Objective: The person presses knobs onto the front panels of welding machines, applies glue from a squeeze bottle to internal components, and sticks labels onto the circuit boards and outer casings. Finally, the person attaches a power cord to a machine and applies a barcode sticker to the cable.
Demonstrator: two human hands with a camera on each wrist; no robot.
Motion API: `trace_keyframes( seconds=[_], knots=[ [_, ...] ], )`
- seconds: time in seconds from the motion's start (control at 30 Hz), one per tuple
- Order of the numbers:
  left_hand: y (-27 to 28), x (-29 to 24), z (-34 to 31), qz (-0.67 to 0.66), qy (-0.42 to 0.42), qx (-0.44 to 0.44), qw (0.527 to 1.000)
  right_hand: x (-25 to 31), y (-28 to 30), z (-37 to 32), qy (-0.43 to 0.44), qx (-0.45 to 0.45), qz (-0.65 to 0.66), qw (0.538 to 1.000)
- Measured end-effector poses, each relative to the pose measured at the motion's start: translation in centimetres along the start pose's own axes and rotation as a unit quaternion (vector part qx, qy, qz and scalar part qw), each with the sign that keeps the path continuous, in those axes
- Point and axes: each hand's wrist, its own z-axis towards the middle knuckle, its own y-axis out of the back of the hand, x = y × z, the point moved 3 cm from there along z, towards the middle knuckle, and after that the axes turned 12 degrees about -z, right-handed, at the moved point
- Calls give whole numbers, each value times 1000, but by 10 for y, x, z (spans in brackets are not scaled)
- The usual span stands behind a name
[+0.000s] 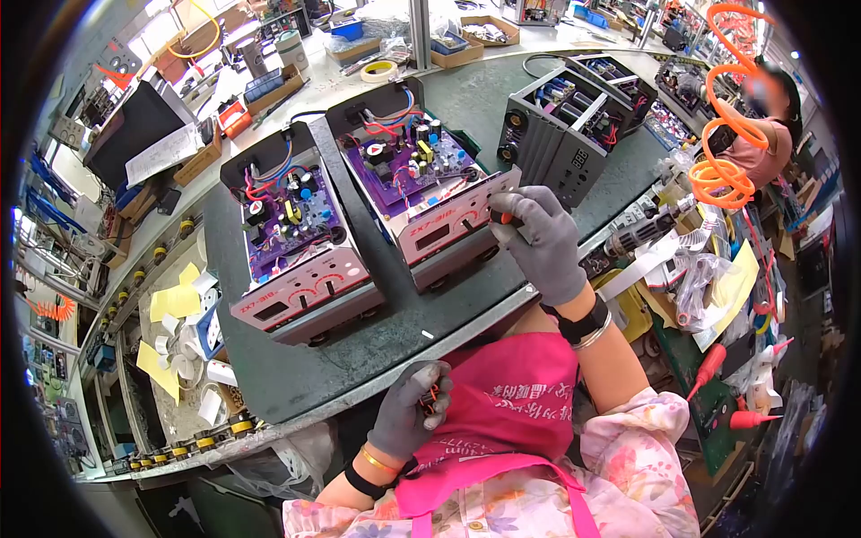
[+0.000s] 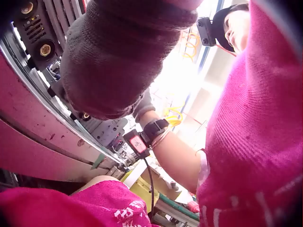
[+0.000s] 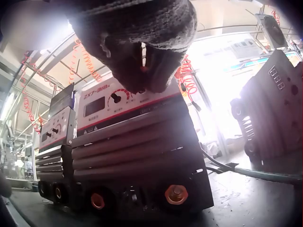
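My gloved right hand (image 1: 543, 242) pinches a small black-and-orange knob (image 1: 505, 218) at the right end of the front panel (image 1: 439, 231) of an open welding machine. In the right wrist view, the right fingertips (image 3: 158, 80) overlap that panel beside a black knob (image 3: 115, 98). Curled in front of the pink apron, my gloved left hand (image 1: 408, 417) holds several small black-and-orange knobs (image 1: 433, 394). Purple circuit boards (image 1: 417, 166) and coloured wires show inside the machine. To its left stands a similar open machine (image 1: 300, 287) with knobs on its panel.
Dark machines (image 1: 560, 134) with digit displays stand at the back right of the green bench (image 1: 359, 359). A small white piece (image 1: 427, 334) lies near the front edge. Orange coiled hoses (image 1: 722, 184) hang at right, near another person (image 1: 771, 134). Red-handled tools (image 1: 708, 368) lie lower right.
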Motion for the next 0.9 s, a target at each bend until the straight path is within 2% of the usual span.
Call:
trace_keyframes(
  seconds=[0.23,0.53,0.63,0.77,0.8,0.9],
  knots=[
    [-2,1,6,-17,5,-6,1000,-4,-5,-3,12,-5,1,1000],
    [-10,-1,14,72,-39,-7,997,-8,-13,-7,160,-103,-129,973],
    [-11,-1,18,73,-47,10,996,-9,-16,-10,130,-101,-119,979],
    [-12,-3,22,62,-50,22,997,-7,-17,-9,151,-98,-128,975],
    [-12,-3,22,59,-52,23,997,-4,-17,-8,119,-99,-114,981],
    [-11,-4,24,53,-43,34,997,-5,-18,-5,150,-101,-114,977]
  ],
)
